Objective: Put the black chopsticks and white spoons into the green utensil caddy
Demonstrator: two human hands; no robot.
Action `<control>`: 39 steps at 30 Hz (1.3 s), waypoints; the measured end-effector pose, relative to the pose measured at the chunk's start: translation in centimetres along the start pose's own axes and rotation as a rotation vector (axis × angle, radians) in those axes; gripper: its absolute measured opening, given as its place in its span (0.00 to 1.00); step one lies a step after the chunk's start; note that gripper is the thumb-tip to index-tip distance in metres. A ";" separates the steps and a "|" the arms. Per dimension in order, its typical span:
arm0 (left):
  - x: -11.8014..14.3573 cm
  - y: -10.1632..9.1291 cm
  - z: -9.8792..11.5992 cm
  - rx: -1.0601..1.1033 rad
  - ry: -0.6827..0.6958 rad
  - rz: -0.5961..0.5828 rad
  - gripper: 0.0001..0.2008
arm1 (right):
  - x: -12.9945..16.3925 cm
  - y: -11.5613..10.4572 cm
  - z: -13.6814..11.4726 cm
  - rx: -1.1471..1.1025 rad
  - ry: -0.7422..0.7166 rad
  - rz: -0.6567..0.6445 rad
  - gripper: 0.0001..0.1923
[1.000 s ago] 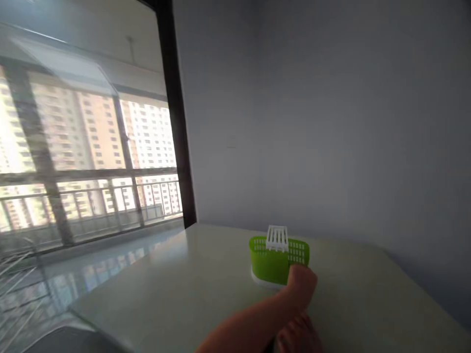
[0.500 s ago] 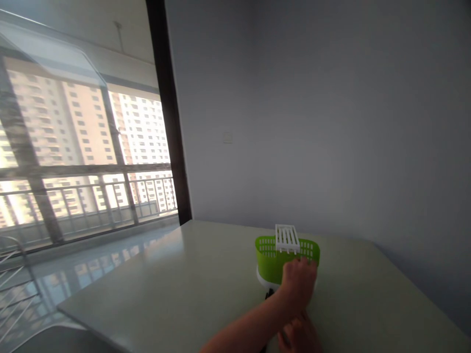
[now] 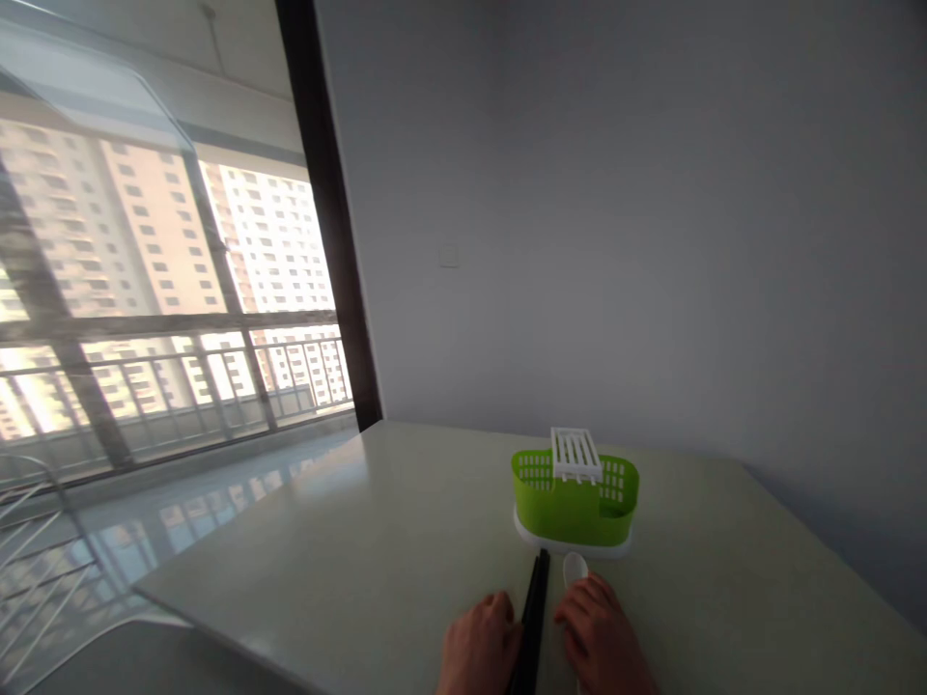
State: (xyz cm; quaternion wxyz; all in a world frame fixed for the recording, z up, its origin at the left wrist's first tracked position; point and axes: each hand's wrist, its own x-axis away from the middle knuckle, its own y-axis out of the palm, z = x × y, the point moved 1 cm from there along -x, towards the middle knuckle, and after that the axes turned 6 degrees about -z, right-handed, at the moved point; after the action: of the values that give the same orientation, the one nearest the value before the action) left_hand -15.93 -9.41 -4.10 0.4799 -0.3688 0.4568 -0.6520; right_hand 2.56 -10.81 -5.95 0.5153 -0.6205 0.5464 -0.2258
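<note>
Chopsticks (image 3: 534,603) before basket (image 3: 575,504), on table (image 3: 377,541)

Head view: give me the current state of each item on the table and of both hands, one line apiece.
Green perforated plastic basket: upright on its white base tray, white slatted insert across the rim.
Black chopsticks: flat on the pale table, between the hands.
White spoon: flat, bowl toward the basket.
Left hand: palm down, touching the chopsticks.
Right hand: palm down over the spoon's handle.
</note>
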 end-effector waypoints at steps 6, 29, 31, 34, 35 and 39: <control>-0.3 0.2 1.2 0.035 -0.008 -0.031 0.10 | 0.0 -1.0 -0.7 0.051 -0.035 -0.111 0.14; -1.8 -1.0 0.8 -0.231 -0.111 0.005 0.16 | 0.0 -0.5 -0.8 0.121 -0.045 -0.140 0.13; -2.3 -1.4 0.5 -0.283 -0.139 0.015 0.19 | -0.2 -0.4 -0.4 0.128 -0.039 -0.174 0.13; -2.7 -1.8 0.0 -0.283 -0.135 -0.037 0.19 | -0.5 -0.4 -0.4 0.143 -0.043 -0.195 0.14; -2.7 -1.8 0.0 -0.268 -0.133 -0.055 0.19 | -0.7 -0.5 -0.7 0.151 -0.047 -0.190 0.15; -2.2 -2.3 0.1 -0.199 -0.160 -0.072 0.16 | -1.5 -0.4 -2.6 0.142 -0.100 -0.190 0.16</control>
State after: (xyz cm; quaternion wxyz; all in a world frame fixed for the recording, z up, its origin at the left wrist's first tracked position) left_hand -15.92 -6.99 -2.01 0.4521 -0.4815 0.4660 -0.5888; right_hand 0.04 -10.49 -4.19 0.5607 -0.6420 0.4414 -0.2804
